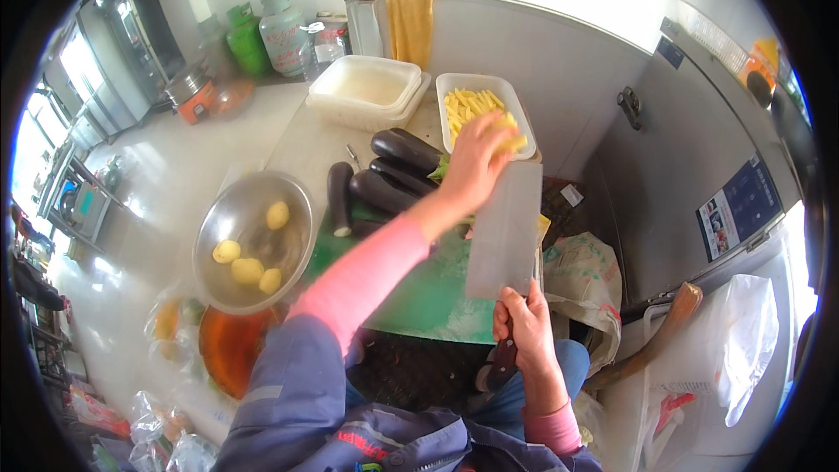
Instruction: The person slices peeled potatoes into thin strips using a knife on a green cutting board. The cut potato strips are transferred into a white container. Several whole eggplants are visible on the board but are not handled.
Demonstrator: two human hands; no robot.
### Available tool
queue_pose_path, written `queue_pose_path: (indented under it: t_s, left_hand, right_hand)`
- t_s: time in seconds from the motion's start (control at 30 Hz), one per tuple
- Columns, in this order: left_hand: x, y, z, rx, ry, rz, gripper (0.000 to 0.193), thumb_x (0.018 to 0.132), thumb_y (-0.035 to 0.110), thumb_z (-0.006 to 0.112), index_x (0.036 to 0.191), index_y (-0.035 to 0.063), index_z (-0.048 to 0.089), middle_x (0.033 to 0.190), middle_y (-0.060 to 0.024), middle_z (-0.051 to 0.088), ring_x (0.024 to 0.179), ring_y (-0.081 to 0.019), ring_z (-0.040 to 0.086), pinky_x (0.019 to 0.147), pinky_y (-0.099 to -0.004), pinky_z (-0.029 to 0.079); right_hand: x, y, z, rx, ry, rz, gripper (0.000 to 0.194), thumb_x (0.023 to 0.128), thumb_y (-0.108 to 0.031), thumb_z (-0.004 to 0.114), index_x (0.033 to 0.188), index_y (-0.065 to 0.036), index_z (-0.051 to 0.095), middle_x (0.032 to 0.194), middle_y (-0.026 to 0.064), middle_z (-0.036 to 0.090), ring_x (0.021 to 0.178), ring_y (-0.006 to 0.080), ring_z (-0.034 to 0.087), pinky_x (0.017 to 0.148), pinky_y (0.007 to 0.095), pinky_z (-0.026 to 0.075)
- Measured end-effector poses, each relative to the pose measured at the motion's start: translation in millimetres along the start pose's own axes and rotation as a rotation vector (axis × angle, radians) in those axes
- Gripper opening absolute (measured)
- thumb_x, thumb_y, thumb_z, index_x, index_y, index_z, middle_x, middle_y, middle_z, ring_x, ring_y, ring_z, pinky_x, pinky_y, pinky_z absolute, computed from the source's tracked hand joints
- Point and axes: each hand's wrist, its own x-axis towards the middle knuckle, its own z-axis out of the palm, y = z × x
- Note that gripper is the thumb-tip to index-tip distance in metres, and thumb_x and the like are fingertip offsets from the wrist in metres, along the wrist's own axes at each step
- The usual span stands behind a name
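My left hand [477, 154] reaches over the near end of a white plastic tub [524, 119]. Its fingers are around a blurred bunch of potato strips [516, 143], and more cut potato strips [468, 107] lie in the tub. In my right hand [527, 321] is the wooden handle of a cleaver [503, 229]. The broad blade points away from me over the right edge of a green cutting board [419, 308]. Several dark purple eggplants [383, 190] lie at the board's far side, partly hidden by my left forearm.
At left stands a steel bowl [208, 236] with several peeled potatoes [247, 271]. Stacked white tubs [364, 82] sit at the back of the table. A steel cabinet [662, 164] and a woven sack [586, 275] are on the right. An orange-brown basin [229, 347] stands below the bowl.
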Motion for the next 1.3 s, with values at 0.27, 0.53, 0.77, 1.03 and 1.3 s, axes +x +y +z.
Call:
queue_pose_path:
  t_s: [0.27, 0.53, 0.77, 1.03, 1.3]
  left_hand:
    - [19, -88, -79, -0.342, -0.009, -0.406, 0.016, 0.107, 0.008, 0.069, 0.119, 0.0028, 0.076, 0.116, -0.0100, 0.079, 0.108, -0.0183, 0.073, 0.100, -0.0350, 0.057]
    - [-68, -112, -361, -0.053, -0.316, -0.946, 0.020, 0.110, 0.010, 0.062, 0.127, 0.0076, 0.072, 0.119, -0.0047, 0.078, 0.110, -0.0142, 0.072, 0.092, -0.0332, 0.058]
    - [-183, -98, -456, 0.540, -0.990, -0.863, 0.040, 0.093, 0.002, 0.076, 0.132, 0.0108, 0.071, 0.131, -0.0137, 0.074, 0.122, -0.0308, 0.070, 0.106, -0.0433, 0.057]
    - [-222, -67, -433, 0.825, -0.964, -0.782, 0.057, 0.082, 0.022, 0.091, 0.132, 0.0085, 0.068, 0.128, -0.0163, 0.074, 0.121, -0.0383, 0.070, 0.101, -0.0500, 0.056]
    - [-143, 14, -317, 0.220, -0.685, -0.390, 0.065, 0.082, 0.026, 0.092, 0.138, 0.0063, 0.066, 0.128, -0.0157, 0.068, 0.121, -0.0362, 0.067, 0.104, -0.0456, 0.055]
  right_hand:
    - [-42, 35, -37, -0.247, 0.129, 0.176, 0.016, 0.110, -0.015, 0.059, 0.120, -0.001, 0.060, 0.068, 0.0019, 0.055, 0.049, 0.0112, 0.050, 0.045, 0.0294, 0.043]
    - [-74, 44, -55, -1.276, 0.004, -0.120, 0.024, 0.108, -0.022, 0.062, 0.113, 0.001, 0.065, 0.085, 0.0259, 0.072, 0.083, 0.0509, 0.069, 0.073, 0.0603, 0.051]
    - [-64, 53, -46, -1.364, 0.000, -0.117, 0.043, 0.111, -0.021, 0.057, 0.138, 0.011, 0.062, 0.091, 0.0315, 0.072, 0.086, 0.0505, 0.071, 0.074, 0.0584, 0.052]
    - [-64, 54, -41, -1.385, 0.007, -0.080, 0.039, 0.111, -0.022, 0.057, 0.136, 0.007, 0.064, 0.093, 0.0328, 0.072, 0.090, 0.0537, 0.069, 0.078, 0.0620, 0.051]
    - [-60, 47, -32, -1.430, 0.033, -0.082, 0.032, 0.110, -0.025, 0.057, 0.128, 0.000, 0.064, 0.091, 0.0288, 0.075, 0.090, 0.0529, 0.071, 0.079, 0.0637, 0.054]
